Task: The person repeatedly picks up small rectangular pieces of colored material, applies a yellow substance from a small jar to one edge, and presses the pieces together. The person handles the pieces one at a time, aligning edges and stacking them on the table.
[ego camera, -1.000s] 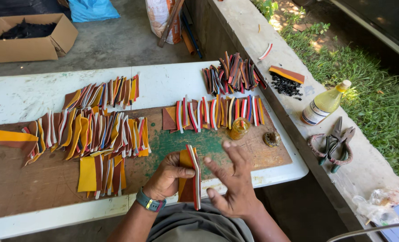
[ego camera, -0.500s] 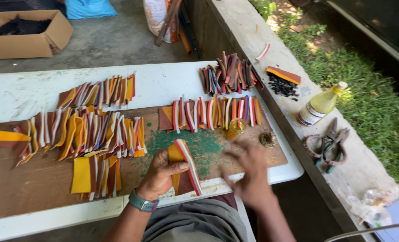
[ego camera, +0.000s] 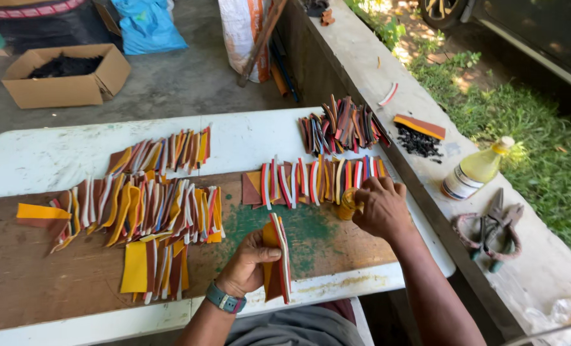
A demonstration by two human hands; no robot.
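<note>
— What's the left hand (ego camera: 247, 263) got?

— A small stack of flat strips (ego camera: 277, 257), orange, brown and white-edged, stood on end. The grip is pressed together on it, thumb across the front, fingers curled behind. There's a teal wristband (ego camera: 224, 298) just below that hand.

— And the other one?

— The right hand (ego camera: 380, 208) is out ahead and to the right of the stack, knuckles up, fingers bent down over a small amber jar (ego camera: 347, 205) on the desk (ego camera: 41, 154). It touches the jar, but I cannot tell from here whether the grip has actually closed on it; the fingertips are hidden.

— What's around them?

— Just beyond the right hand, a row of red, white and orange strips (ego camera: 314, 179) lies side by side on the brown board (ego camera: 35, 269). Further out from that, a darker heap of strips (ego camera: 342, 125). Well off to the left of the left hand, a big fanned spread of strips (ego camera: 144, 208) and a yellow sheet (ego camera: 134, 268).

— Past the desk?

— To the right of the right hand, on the concrete ledge (ego camera: 362, 57), a yellow bottle (ego camera: 478, 170) and pliers (ego camera: 494, 227). A cardboard box (ego camera: 67, 83) sits on the floor far off.
</note>
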